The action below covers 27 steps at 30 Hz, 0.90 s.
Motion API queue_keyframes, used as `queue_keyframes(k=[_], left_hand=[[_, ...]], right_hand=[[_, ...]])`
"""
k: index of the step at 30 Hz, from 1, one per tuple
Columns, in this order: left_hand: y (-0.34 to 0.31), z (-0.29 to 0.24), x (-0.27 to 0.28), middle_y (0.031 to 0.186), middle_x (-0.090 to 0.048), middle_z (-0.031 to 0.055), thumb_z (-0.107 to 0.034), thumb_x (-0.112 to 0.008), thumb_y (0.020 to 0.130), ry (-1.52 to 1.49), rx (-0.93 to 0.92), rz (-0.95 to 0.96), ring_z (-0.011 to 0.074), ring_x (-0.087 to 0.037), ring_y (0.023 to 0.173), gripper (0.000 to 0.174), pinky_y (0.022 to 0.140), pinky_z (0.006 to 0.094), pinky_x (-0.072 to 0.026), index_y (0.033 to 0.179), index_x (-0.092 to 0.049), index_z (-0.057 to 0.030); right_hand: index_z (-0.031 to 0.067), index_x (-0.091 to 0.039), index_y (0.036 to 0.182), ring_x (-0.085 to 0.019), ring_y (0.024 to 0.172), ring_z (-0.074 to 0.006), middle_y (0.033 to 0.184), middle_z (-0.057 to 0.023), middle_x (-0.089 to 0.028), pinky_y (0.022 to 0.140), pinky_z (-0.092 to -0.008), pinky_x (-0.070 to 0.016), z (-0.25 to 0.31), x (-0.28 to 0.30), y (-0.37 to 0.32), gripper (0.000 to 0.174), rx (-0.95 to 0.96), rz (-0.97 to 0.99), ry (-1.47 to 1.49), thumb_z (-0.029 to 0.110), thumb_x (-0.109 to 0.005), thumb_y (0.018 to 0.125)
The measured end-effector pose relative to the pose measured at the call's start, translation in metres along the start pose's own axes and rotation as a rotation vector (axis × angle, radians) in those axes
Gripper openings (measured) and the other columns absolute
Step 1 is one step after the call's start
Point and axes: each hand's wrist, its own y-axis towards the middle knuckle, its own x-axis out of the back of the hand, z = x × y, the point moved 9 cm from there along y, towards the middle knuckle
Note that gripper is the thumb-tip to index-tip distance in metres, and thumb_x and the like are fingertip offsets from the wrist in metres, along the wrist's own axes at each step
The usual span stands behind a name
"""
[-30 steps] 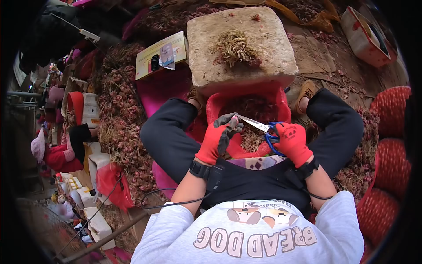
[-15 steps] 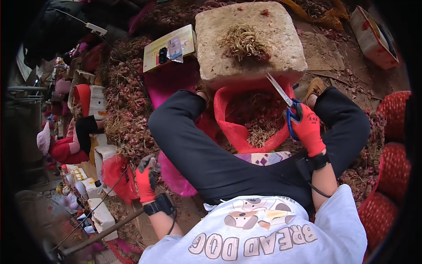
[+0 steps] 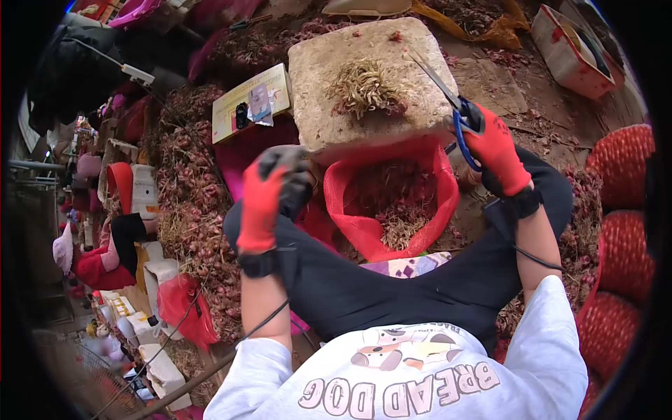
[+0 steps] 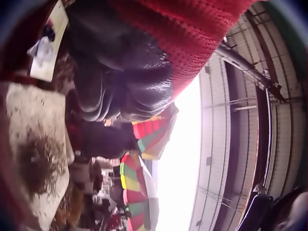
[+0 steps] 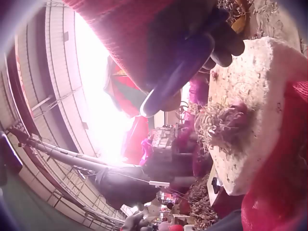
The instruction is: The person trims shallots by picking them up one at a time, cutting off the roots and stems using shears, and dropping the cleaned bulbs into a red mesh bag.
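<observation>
My right hand, in a red glove with dark palm, grips blue-handled scissors. Their parted blades point up and left over the right edge of a pale foam block. A bunch of dry shallot stalks lies on the block, with reddish bulbs at its near side. My left hand, gloved alike, hovers over the left knee, left of the block's near corner. Its fingers are loosely bent and blurred, and nothing shows in them. In the left wrist view, dark gloved fingers hide the palm.
Between the knees a red mesh bag hangs open, with dry trimmings inside. A yellow box with a phone-like item stands left of the block. Shallots heap along the left; filled red sacks line the right. Another person sits far left.
My left hand left the scissors, swung out to the lower left, then came back up toward the block. My right hand rose with the scissors to the block's right edge.
</observation>
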Motion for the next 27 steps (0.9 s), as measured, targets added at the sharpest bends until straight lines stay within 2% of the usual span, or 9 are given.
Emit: queue_keyframes(k=[4, 6, 9, 11, 14, 17, 21, 24, 27], left_hand=[[0.083, 0.109, -0.135, 0.081, -0.061, 0.0019, -0.014, -0.061, 0.089, -0.263, 0.259, 0.237, 0.0084, -0.056, 0.063, 0.012, 0.056, 0.0216, -0.0451, 0.097, -0.059, -0.0052], [0.146, 0.207, -0.141, 0.077, -0.06, 0.0024, -0.02, -0.072, 0.08, -0.162, 0.2, -0.101, 0.0146, -0.056, 0.063, 0.031, 0.058, 0.0275, -0.0467, 0.1, -0.056, -0.002], [0.191, 0.248, -0.144, 0.084, -0.065, 0.0073, -0.025, -0.079, 0.071, 0.237, 0.321, -0.52, 0.0209, -0.06, 0.073, 0.049, 0.07, 0.0334, -0.0492, 0.106, -0.057, 0.0024], [0.192, 0.24, -0.151, 0.091, -0.067, 0.0104, -0.026, -0.081, 0.068, 0.283, 0.278, -0.641, 0.0225, -0.061, 0.079, 0.054, 0.076, 0.035, -0.0489, 0.106, -0.058, 0.0039], [0.205, 0.202, -0.155, 0.097, -0.068, 0.0113, -0.019, -0.08, 0.069, -0.155, -0.026, -0.496, 0.0224, -0.065, 0.084, 0.044, 0.079, 0.0343, -0.0492, 0.102, -0.061, 0.005], [0.184, 0.186, -0.166, 0.089, -0.067, 0.0091, -0.007, -0.065, 0.084, -0.744, 0.219, -0.169, 0.0171, -0.066, 0.08, 0.016, 0.074, 0.027, -0.056, 0.097, -0.063, 0.002], [0.169, 0.149, -0.125, 0.087, -0.065, 0.0031, -0.014, -0.058, 0.09, -0.347, 0.031, 0.005, 0.0099, -0.061, 0.07, 0.015, 0.061, 0.022, -0.05, 0.099, -0.063, -0.003], [0.163, 0.172, -0.093, 0.088, -0.063, -0.0004, -0.02, -0.054, 0.093, -0.455, 0.284, 0.193, 0.0081, -0.06, 0.072, 0.019, 0.061, 0.0228, -0.0483, 0.1, -0.063, -0.0051], [0.151, 0.116, -0.093, 0.089, -0.063, -0.002, -0.024, -0.05, 0.094, -0.32, 0.229, 0.216, 0.0085, -0.059, 0.074, 0.023, 0.066, 0.0235, -0.0479, 0.1, -0.062, -0.0054]], right_hand=[[0.0053, -0.063, 0.093, -0.064, 0.078, -0.0317, 0.084, -0.0143, -0.066, 0.071, -0.0355, -0.0475, -0.042, -0.003, 0.017, 0.038, -0.075, -0.039, 0.043, 0.039, -0.069, 0.078], [0.0057, -0.063, 0.096, -0.064, 0.082, -0.0331, 0.087, -0.0152, -0.066, 0.072, -0.0373, -0.0482, -0.057, -0.004, 0.014, 0.04, -0.124, -0.049, 0.032, 0.041, -0.069, 0.077], [0.0061, -0.062, 0.097, -0.063, 0.083, -0.033, 0.087, -0.0151, -0.066, 0.072, -0.0385, -0.0485, -0.072, -0.011, 0.008, 0.04, -0.167, -0.004, 0.051, 0.041, -0.068, 0.077], [0.0062, -0.062, 0.095, -0.064, 0.081, -0.0316, 0.086, -0.0141, -0.066, 0.07, -0.038, -0.0487, -0.058, -0.008, 0.007, 0.041, -0.131, -0.013, -0.04, 0.042, -0.067, 0.077], [0.0064, -0.063, 0.094, -0.063, 0.077, -0.0295, 0.085, -0.0125, -0.066, 0.068, -0.0367, -0.0483, -0.051, -0.012, 0.014, 0.04, -0.105, 0.011, -0.07, 0.043, -0.065, 0.078], [0.0066, -0.063, 0.093, -0.063, 0.076, -0.0294, 0.086, -0.0128, -0.066, 0.068, -0.0378, -0.0481, -0.055, -0.026, 0.021, 0.039, -0.091, 0.108, 0.052, 0.042, -0.063, 0.079], [0.0064, -0.063, 0.094, -0.063, 0.082, -0.032, 0.086, -0.016, -0.065, 0.073, -0.0389, -0.0472, -0.036, -0.073, 0.024, 0.04, -0.12, 0.439, 0.143, 0.044, -0.059, 0.081], [0.006, -0.065, 0.1, -0.062, 0.089, -0.034, 0.091, -0.0197, -0.065, 0.078, -0.0397, -0.0464, -0.061, -0.115, 0.028, 0.055, -0.187, 0.493, 0.057, 0.056, -0.053, 0.08], [0.0069, -0.068, 0.094, -0.062, 0.079, -0.0342, 0.082, -0.02, -0.065, 0.072, -0.0384, -0.0462, -0.108, -0.149, 0.047, 0.049, -0.182, 0.391, -0.052, 0.052, -0.056, 0.082]])
